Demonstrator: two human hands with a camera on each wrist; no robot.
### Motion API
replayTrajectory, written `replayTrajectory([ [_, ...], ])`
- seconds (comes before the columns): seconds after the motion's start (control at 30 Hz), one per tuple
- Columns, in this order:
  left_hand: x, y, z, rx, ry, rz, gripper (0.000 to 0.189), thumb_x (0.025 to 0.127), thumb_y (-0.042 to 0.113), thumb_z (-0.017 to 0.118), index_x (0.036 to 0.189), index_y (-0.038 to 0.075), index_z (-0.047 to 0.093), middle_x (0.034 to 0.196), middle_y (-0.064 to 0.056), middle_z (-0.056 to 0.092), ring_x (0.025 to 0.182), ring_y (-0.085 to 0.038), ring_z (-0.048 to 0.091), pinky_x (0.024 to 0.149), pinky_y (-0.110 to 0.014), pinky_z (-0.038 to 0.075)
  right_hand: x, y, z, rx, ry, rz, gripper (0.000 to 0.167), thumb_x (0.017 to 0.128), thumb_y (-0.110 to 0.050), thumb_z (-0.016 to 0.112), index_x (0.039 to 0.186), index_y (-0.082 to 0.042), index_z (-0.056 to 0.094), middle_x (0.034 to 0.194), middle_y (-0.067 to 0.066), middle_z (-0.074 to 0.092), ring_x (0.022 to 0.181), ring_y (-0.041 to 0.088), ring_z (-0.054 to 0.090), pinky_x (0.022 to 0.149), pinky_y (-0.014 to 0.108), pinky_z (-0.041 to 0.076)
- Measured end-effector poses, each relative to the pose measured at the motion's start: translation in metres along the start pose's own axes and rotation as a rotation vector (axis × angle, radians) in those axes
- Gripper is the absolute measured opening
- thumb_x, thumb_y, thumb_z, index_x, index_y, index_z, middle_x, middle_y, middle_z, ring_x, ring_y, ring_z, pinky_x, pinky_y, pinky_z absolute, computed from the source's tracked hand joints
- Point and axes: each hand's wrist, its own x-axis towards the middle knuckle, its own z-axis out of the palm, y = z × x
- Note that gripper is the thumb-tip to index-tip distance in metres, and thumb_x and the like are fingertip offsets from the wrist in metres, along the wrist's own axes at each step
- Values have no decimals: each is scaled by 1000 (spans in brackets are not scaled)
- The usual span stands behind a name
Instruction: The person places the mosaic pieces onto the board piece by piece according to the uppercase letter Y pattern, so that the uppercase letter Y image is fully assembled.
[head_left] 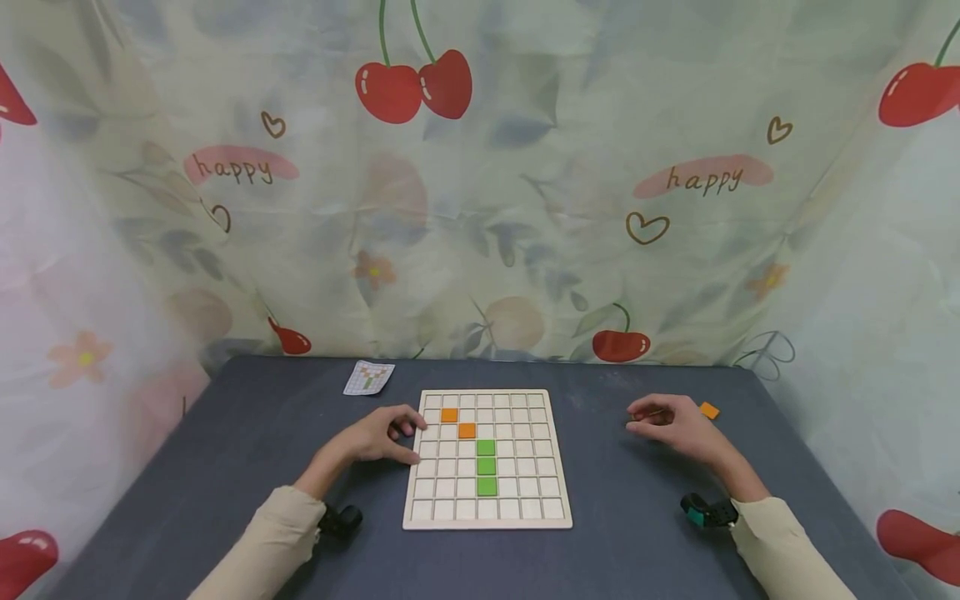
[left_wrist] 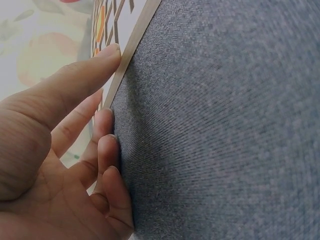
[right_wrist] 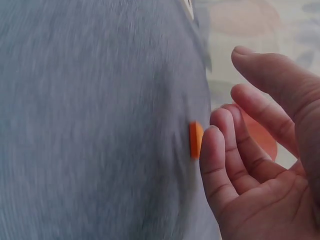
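Observation:
A light wooden grid board [head_left: 525, 523] lies on the table, holding two orange tiles [head_left: 449, 415] on a diagonal and a column of green tiles [head_left: 486, 467]. At its left edge, my left hand [head_left: 381, 433] touches the rim with thumb [left_wrist: 111, 54] and index fingertip, the other fingers loosely bent. To the right of the board, my right hand [head_left: 675, 423] hovers over the table with loosely bent fingers. The right wrist view shows nothing between its thumb and fingers. Just beyond that hand lies a loose orange tile [head_left: 708, 410], also visible beside the fingers as an orange piece [right_wrist: 195, 140].
A small paper card [head_left: 369, 377] with a printed coloured grid lies behind the board, to the left. Dark cloth [head_left: 630, 542] covers the table. A patterned curtain [head_left: 525, 208] hangs at the back and sides. Thin cable loops [head_left: 768, 354] sit at the back right corner.

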Motion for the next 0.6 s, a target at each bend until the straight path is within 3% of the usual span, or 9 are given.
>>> replayTrajectory([
  [0.13, 0, 0, 1, -1, 5, -3, 41, 82, 4, 86, 116, 1, 65, 99, -11, 54, 86, -26, 45, 77, -38, 37, -4, 6, -9, 6, 13, 8, 31, 96, -7, 73, 121, 9, 66, 114, 22, 67, 93, 26, 69, 74, 32, 56],
  [0.37, 2, -3, 0, 11, 9, -7, 42, 81, 6, 87, 116, 2, 65, 99, -10, 54, 85, -24, 45, 78, -38, 38, -4, 10, -16, -73, 47, 73, 39, 94, -18, 77, 124, 4, 66, 120, 21, 66, 102, 32, 66, 79, 31, 54],
  [0.6, 2, -3, 1, 2, 3, 0, 42, 81, 6, 87, 117, 2, 65, 98, -10, 54, 85, -25, 45, 77, -39, 37, 0, 17, -18, -118, 14, 55, 49, 91, -18, 80, 130, 5, 62, 127, 22, 63, 113, 39, 60, 87, 31, 51],
])
